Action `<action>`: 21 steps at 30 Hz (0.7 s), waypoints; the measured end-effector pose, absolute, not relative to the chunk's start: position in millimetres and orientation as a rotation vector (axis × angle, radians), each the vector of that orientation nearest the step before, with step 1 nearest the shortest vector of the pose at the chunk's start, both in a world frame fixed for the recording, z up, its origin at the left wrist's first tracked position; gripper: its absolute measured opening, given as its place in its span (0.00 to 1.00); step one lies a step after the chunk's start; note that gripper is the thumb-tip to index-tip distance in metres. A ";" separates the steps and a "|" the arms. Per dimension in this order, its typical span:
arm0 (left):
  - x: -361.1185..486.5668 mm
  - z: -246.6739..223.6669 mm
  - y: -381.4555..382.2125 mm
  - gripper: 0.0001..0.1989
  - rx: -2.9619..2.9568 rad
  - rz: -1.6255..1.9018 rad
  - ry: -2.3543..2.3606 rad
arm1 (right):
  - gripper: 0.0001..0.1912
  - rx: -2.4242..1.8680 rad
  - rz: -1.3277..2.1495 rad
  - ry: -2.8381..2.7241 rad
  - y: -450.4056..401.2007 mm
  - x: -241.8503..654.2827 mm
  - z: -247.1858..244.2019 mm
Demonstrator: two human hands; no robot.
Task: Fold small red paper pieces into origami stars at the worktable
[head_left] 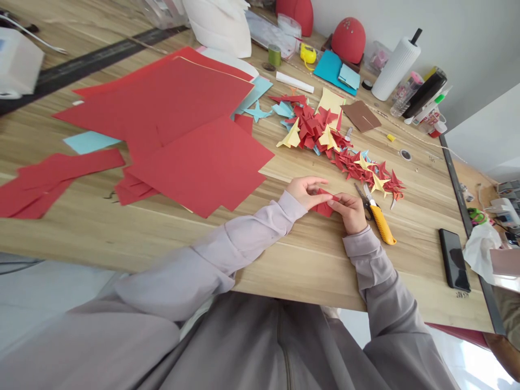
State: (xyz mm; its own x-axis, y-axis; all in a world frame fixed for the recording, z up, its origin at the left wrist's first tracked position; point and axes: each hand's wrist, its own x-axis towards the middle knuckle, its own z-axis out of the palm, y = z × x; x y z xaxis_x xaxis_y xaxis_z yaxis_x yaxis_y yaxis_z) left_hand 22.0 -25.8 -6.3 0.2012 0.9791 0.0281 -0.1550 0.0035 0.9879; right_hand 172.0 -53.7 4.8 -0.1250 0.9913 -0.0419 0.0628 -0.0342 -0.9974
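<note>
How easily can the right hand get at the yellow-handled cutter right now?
Likely easily: the right hand sits just beside the yellow-handled cutter, with nothing between them. However, its fingers are pinching folded red paper and would probably need to let go first.

A wooden worktop (309,265) carries a long pile of folded red, yellow and blue paper stars (320,130). Overlapping sheets of red paper (190,124) lie left of the pile, a brown paper sheet (361,116) just beyond it, and a yellow-handled craft knife (379,223) and black smartphone (454,259) nearer, to its right.
</note>
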 end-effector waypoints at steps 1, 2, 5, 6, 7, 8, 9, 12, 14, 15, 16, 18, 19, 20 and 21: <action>22.1 -6.3 -26.4 0.23 1.194 1.114 0.932 | 0.13 -1.216 1.305 -1.335 -53.9 171.6 4.7; 22.1 -6.0 -26.8 0.24 1.193 1.104 0.929 | 0.13 -1.217 1.301 -1.339 -54.1 171.0 4.6; 21.3 -4.2 -26.5 0.22 1.168 1.129 0.946 | 0.14 -1.243 1.231 -1.341 -54.8 168.6 4.1; 21.1 -3.6 -26.2 0.22 1.158 1.139 0.954 | 0.14 -1.247 1.200 -1.332 -54.9 167.9 3.8; 20.9 -3.0 -25.9 0.22 1.149 1.143 0.959 | 0.14 -1.243 1.175 -1.317 -54.9 167.4 3.4; 20.7 -2.5 -25.7 0.22 1.142 1.141 0.957 | 0.15 -1.234 1.161 -1.298 -54.8 167.1 2.9; 20.7 -2.2 -25.5 0.22 1.137 1.133 0.948 | 0.15 -1.226 1.156 -1.280 -54.6 167.1 2.3; 21.1 -2.0 -25.6 0.21 1.136 1.098 0.908 | 0.15 -1.225 1.151 -1.256 -53.6 168.3 0.0; 21.5 -2.4 -25.9 0.21 1.141 1.084 0.897 | 0.15 -1.231 1.149 -1.258 -52.8 169.5 -1.5; 21.7 -2.7 -26.2 0.21 1.144 1.078 0.894 | 0.15 -1.233 1.145 -1.255 -52.5 170.0 -2.1; 22.0 -3.1 -26.5 0.21 1.148 1.072 0.891 | 0.15 -1.235 1.140 -1.250 -52.2 170.4 -2.5; 22.7 -3.9 -27.5 0.21 1.158 1.058 0.880 | 0.15 -1.246 1.125 -1.237 -51.9 170.6 -2.5; 23.2 -4.3 -28.0 0.21 1.162 1.053 0.876 | 0.15 -1.252 1.117 -1.236 -51.9 170.5 -2.1; 23.7 -4.6 -28.5 0.21 1.163 1.050 0.871 | 0.16 -1.256 1.112 -1.241 -51.9 170.4 -1.5; 24.1 -4.9 -29.0 0.22 1.158 1.048 0.867 | 0.16 -1.259 1.111 -1.254 -52.1 170.3 -0.8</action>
